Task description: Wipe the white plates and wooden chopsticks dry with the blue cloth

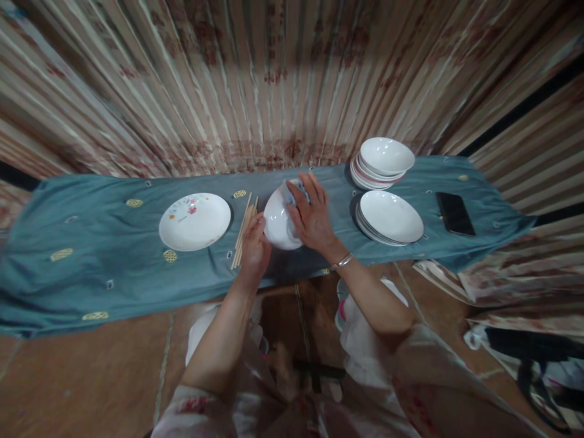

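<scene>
A white bowl (279, 222) is held tilted above the middle of the cloth-covered table. My left hand (256, 246) grips its left rim, fingers closed on the edge. On the bowl's right side, my right hand (312, 216) presses a light blue cloth (292, 191) against it; the fingers partly cover the cloth. Just left of the bowl lie several wooden chopsticks (241, 240), partly behind my left hand. Farther left sits a white plate (196, 225) with a floral pattern.
To the right stand a stack of bowls (387, 157) and, nearer me, a stack of white plates (391, 218). A black phone (455, 213) lies at the right end of the teal tablecloth (123, 261). A pleated curtain (255, 79) hangs behind the table.
</scene>
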Motion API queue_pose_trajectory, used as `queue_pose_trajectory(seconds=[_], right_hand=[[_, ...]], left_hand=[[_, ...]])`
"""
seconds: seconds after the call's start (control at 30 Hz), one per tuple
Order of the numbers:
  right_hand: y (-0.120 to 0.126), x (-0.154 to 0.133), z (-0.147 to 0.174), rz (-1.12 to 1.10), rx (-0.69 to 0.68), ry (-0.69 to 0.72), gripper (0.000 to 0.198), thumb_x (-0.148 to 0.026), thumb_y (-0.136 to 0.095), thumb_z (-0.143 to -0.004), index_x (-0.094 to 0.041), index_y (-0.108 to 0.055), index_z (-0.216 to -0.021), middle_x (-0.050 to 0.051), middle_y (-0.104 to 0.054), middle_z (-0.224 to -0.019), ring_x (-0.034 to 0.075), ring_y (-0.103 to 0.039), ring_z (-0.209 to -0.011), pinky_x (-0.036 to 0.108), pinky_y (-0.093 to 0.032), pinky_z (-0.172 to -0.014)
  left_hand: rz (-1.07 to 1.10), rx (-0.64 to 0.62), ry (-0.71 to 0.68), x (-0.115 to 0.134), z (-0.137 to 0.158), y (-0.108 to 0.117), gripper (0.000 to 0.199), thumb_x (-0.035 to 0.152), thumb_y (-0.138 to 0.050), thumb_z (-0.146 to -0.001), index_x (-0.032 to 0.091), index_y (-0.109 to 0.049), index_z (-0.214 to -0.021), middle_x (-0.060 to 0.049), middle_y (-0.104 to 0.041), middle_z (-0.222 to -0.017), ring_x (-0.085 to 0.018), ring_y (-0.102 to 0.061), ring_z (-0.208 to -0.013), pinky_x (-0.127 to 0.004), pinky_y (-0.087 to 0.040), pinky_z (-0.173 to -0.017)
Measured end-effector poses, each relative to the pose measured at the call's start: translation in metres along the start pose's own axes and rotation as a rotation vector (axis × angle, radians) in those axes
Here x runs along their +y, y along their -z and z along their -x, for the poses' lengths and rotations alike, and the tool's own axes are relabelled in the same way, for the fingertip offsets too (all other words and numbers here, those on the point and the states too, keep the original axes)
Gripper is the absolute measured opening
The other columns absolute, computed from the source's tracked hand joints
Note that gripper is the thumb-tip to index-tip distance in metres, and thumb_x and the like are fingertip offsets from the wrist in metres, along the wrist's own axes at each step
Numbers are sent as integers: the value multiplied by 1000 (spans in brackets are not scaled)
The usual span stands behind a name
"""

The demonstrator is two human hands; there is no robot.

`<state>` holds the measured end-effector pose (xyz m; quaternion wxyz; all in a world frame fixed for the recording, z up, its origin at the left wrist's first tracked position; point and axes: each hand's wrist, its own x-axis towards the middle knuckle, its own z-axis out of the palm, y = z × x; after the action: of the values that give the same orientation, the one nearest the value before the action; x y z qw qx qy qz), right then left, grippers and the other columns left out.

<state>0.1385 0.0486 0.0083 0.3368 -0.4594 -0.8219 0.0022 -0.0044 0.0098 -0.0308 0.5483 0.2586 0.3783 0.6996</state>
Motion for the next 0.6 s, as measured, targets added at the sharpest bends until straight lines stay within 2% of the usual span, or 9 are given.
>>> queue_pose_trajectory(seconds=[0.13, 0.2, 0.33, 0.4, 0.5, 0.6], right_hand=[[-10, 25, -6, -74, 75, -107, 53, -43, -25, -101, -17, -46, -142, 15, -38, -153, 27, -24, -149, 54, -26, -118], [-17, 40, -9, -158, 98, -174, 56, -46, -23, -101, -12, -50, -137, 20, -44, -148, 26, -35, -143, 51, -30, -117], [-27, 63, -10, -351, 166, -354, 60, -56, -23, -99, -13, -60, -119, 19, -61, -126, 26, -53, -124, 50, -39, -110], [-29, 69, -8, -458, 171, -399, 61, -62, -25, -96, -15, -63, -104, 15, -67, -107, 24, -60, -105, 46, -47, -100], [-30, 74, -1, -601, 164, -466, 59, -67, -30, -92, -18, -60, -86, 8, -65, -87, 19, -59, -82, 40, -51, -86], [-35, 74, 6, -773, 191, -568, 54, -68, -37, -88, -18, -58, -83, 7, -64, -87, 18, -58, -82, 38, -48, -89]], left_hand=[[44, 5, -11, -1, 0, 2, 21, 31, -71, -76, 19, -67, -93, -4, -71, -109, -21, -62, -116, -36, -42, -107], [43, 10, -9, -1, -1, 2, 20, 30, -71, -76, 19, -67, -92, -4, -72, -109, -21, -60, -118, -35, -41, -107], [48, 18, -12, 0, -1, 3, 20, 29, -71, -75, 19, -67, -92, -5, -72, -109, -23, -58, -122, -36, -41, -108], [49, 2, -14, 0, -1, 3, 22, 31, -72, -74, 19, -68, -92, -6, -72, -109, -23, -58, -122, -37, -41, -107], [38, -22, -12, 1, -1, 3, 26, 34, -73, -73, 18, -69, -93, -7, -72, -108, -25, -59, -120, -37, -42, -104], [21, -9, -14, 1, -1, 4, 26, 34, -73, -73, 18, -71, -94, -7, -72, -108, -24, -60, -116, -36, -45, -100]])
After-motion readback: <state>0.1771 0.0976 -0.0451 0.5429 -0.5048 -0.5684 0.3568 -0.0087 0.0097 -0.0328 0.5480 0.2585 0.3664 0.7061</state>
